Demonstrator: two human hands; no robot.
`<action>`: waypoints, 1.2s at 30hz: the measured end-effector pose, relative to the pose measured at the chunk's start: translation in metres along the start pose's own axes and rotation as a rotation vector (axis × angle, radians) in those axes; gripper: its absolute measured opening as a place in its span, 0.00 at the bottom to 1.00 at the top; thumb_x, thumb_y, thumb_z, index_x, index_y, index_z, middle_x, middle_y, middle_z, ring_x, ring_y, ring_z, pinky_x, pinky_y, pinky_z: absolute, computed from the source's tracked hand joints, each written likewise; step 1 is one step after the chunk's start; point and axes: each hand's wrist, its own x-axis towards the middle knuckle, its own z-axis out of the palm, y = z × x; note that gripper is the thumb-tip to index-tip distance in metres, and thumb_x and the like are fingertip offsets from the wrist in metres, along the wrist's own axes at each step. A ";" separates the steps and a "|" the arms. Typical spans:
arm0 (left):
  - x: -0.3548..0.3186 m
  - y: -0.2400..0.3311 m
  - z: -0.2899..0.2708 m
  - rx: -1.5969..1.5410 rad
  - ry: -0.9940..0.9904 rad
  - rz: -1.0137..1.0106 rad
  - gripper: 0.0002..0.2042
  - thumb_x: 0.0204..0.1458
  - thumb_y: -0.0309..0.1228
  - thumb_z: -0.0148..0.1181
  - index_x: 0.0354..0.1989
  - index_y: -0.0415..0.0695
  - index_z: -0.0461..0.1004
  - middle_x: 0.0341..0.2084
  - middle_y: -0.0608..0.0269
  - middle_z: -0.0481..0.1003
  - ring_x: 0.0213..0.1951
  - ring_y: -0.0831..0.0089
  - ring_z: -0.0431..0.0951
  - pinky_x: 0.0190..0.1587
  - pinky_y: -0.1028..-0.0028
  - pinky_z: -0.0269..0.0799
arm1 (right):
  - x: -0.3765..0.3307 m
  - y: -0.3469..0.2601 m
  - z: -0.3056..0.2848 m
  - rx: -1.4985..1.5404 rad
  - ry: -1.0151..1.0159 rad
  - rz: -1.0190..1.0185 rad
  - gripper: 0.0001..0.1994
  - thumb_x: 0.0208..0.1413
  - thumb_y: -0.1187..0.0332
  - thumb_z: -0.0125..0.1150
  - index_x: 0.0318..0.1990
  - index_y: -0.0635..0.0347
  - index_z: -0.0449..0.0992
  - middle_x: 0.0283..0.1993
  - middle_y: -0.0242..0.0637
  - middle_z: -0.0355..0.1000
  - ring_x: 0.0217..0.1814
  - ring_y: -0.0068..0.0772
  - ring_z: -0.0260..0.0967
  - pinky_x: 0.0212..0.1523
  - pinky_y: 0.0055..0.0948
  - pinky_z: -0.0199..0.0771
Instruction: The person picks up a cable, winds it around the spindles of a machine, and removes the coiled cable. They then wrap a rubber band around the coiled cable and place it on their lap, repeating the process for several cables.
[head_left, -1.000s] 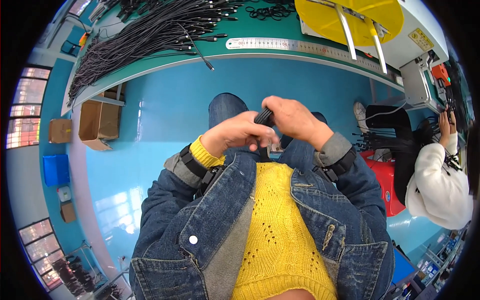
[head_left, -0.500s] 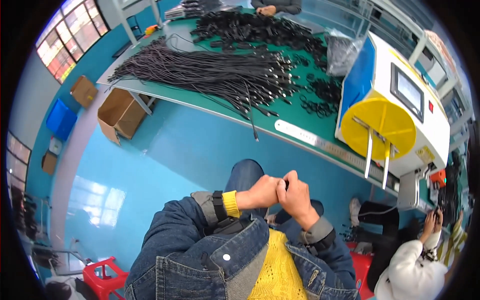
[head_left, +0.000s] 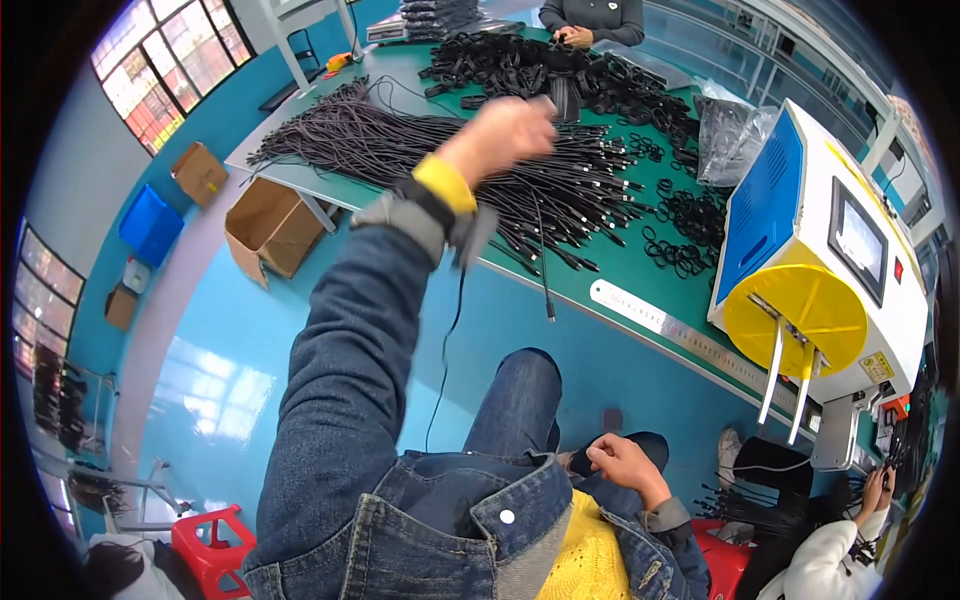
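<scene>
My left hand [head_left: 505, 137] is stretched out over the table, above a large bundle of black cables [head_left: 400, 150] with metal-tipped ends. Its fingers look bent, but motion smears them, so what they hold, if anything, does not show. From the black band [head_left: 430, 203] at my left wrist hangs a thin black cord [head_left: 448, 365]. Low over my lap, my right hand [head_left: 627, 468] is closed, its fingers curled in; what lies inside them is hidden. One cable [head_left: 546, 280] droops over the table's near edge.
Black rings and coiled pieces [head_left: 690, 215] lie beside a white-and-blue machine [head_left: 800, 240] with a yellow disc and prongs. A steel ruler [head_left: 640, 312] runs along the table edge. A person [head_left: 600, 20] sits across; another [head_left: 840, 550] works at right. Cardboard box [head_left: 275, 225] on the floor.
My hands were together over my lap; now they are apart. The left has swung forward and up over the cables, while the right has dropped lower. The view has shifted slightly.
</scene>
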 end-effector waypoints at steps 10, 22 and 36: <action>-0.053 -0.104 -0.021 1.196 0.310 -0.165 0.10 0.48 0.36 0.51 0.33 0.46 0.74 0.30 0.57 0.73 0.39 0.56 0.72 0.40 0.58 0.67 | 0.009 0.027 -0.019 -0.033 0.145 0.038 0.12 0.48 0.62 0.56 0.31 0.64 0.72 0.25 0.39 0.72 0.27 0.29 0.70 0.29 0.27 0.68; -0.063 -0.013 -0.036 1.197 0.458 0.322 0.05 0.49 0.28 0.49 0.30 0.45 0.72 0.25 0.61 0.72 0.32 0.61 0.72 0.36 0.63 0.66 | -0.008 0.010 -0.019 -0.152 0.194 -0.094 0.12 0.46 0.62 0.57 0.32 0.63 0.72 0.25 0.41 0.72 0.27 0.36 0.71 0.30 0.30 0.69; -0.206 0.103 0.186 0.628 -0.224 0.371 0.06 0.39 0.24 0.56 0.29 0.43 0.71 0.20 0.62 0.67 0.24 0.66 0.71 0.25 0.71 0.64 | -0.108 -0.058 -0.024 0.538 0.644 -0.818 0.30 0.51 0.57 0.56 0.58 0.63 0.55 0.44 0.43 0.68 0.34 0.28 0.69 0.28 0.20 0.69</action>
